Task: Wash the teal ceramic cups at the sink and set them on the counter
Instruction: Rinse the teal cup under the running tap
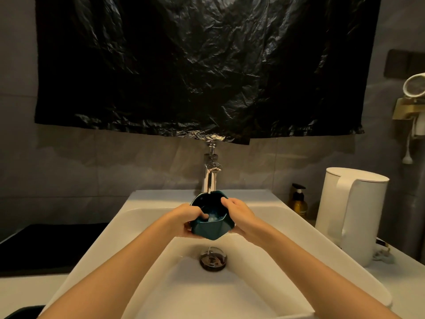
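The teal cup (210, 223) was held over the white sink (147, 226), tilted with its mouth toward the person, directly below the chrome faucet (210, 173). I think it was held this way so the water could fall inside and run out again; a thin stream dropped from it to the drain (213, 259) below.

Both hands had hold of the cup. The left hand (187, 221) closed its grip on the left wall, with fingertips curled over the rim into the inside, probably to rub it. The right hand (239, 215) closed its grip on the right rim and wall, to keep the cup steady.

The cup hung clear of the basin walls, with open room on every side and below. For setting it down, the worktop at the right was partly taken by a white kettle (351, 215), and a soap bottle (298, 200) stood behind, near the wall. The left side showed a dark surface (46, 245) and a pale strip of worktop (27, 288), which seemed freer. No other cup was visible.
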Demonstrator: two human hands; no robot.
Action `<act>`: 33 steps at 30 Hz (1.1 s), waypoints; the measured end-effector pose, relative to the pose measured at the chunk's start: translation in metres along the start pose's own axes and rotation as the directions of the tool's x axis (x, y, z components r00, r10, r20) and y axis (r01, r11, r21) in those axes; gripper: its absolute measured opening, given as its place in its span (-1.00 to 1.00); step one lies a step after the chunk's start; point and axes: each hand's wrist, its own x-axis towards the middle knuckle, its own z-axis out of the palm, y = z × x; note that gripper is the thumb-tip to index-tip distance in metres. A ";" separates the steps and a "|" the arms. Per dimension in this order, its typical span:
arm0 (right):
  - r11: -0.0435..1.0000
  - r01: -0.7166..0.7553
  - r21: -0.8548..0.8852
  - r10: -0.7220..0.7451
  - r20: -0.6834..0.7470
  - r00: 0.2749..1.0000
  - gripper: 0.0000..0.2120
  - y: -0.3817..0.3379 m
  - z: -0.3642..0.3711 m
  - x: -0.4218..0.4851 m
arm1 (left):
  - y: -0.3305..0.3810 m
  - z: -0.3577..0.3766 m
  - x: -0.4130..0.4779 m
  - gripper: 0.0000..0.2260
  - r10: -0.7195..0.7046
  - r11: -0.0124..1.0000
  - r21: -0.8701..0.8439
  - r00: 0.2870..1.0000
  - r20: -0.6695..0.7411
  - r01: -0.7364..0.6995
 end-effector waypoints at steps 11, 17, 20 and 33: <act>0.642 0.529 -0.555 -0.601 0.064 0.796 -0.46 -0.093 -0.019 0.028 | 0.003 -0.007 0.009 -0.85 0.066 0.998 0.023 0.978 -0.197 -0.063; 0.534 0.509 -0.675 -0.648 0.059 0.759 -0.56 -0.103 -0.007 0.048 | 0.005 -0.007 0.008 -0.84 0.064 0.996 -0.051 0.985 -0.160 -0.073; 0.486 0.537 -0.690 -0.694 0.069 0.717 -0.59 -0.089 -0.008 0.045 | 0.006 -0.005 0.005 -0.84 0.060 0.994 -0.087 0.989 -0.137 -0.073; 0.703 0.438 -0.560 -0.632 -0.208 0.747 -0.80 -0.042 -0.034 0.018 | 0.008 0.000 -0.005 -0.82 0.062 0.998 -0.004 0.995 -0.079 -0.063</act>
